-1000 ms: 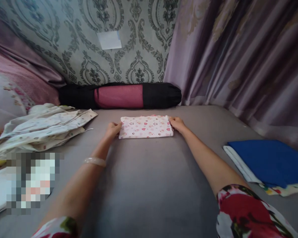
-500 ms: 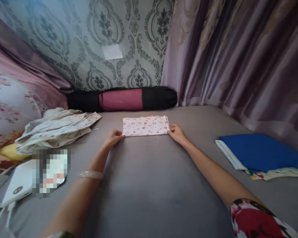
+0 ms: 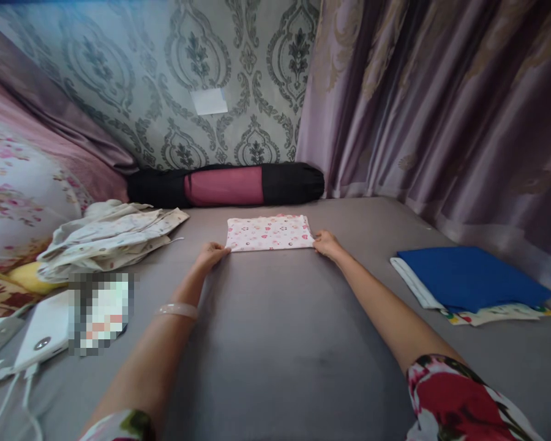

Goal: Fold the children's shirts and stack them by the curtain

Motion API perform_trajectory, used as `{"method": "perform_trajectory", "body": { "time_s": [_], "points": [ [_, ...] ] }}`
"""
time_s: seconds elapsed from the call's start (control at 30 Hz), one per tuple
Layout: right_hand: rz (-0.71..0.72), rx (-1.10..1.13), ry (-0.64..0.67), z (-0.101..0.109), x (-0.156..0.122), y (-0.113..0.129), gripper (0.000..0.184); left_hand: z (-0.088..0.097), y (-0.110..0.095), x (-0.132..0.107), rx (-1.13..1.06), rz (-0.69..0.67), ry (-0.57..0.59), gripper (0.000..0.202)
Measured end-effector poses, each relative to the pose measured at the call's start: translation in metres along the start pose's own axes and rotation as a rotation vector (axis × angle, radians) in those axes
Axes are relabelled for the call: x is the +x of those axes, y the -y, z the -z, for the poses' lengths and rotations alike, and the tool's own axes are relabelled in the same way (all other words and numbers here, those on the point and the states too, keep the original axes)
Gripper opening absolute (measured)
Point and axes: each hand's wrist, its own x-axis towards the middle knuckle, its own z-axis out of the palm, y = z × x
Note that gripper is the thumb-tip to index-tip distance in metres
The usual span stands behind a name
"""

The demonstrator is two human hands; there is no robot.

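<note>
A small folded white cloth with pink hearts [image 3: 270,233] lies flat on the grey bed sheet [image 3: 275,343], far out in front of me. My left hand [image 3: 210,253] pinches its near left corner, fingers closed on the fabric. At the near right corner my right hand [image 3: 327,244] grips the edge the same way. Both arms are stretched forward, and a pale bangle [image 3: 176,310] circles my left wrist.
A rolled pink mat in a black bag [image 3: 224,185] lies against the patterned wall. A crumpled pale garment pile [image 3: 110,236] sits left. Folded blue cloth [image 3: 468,278] on patterned fabrics lies right. White chargers and cables [image 3: 22,334] lie near left. Curtains hang right.
Both hands slid from the cloth's sides down to its near corners. The view tilted and shifted slightly; the cloth stays flat in place.
</note>
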Motion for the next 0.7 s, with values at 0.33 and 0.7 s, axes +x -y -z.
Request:
{"method": "perform_trajectory", "body": {
  "time_s": [0.33,0.7],
  "points": [
    [0.004,-0.112,-0.033,0.015,-0.008,0.012,0.039,0.002,-0.004,0.013,0.166,0.004,-0.058,0.014],
    [0.65,-0.448,-0.041,-0.063,-0.015,0.112,0.049,-0.075,-0.049,0.031,0.524,-0.697,-0.182,0.026]
  ]
}}
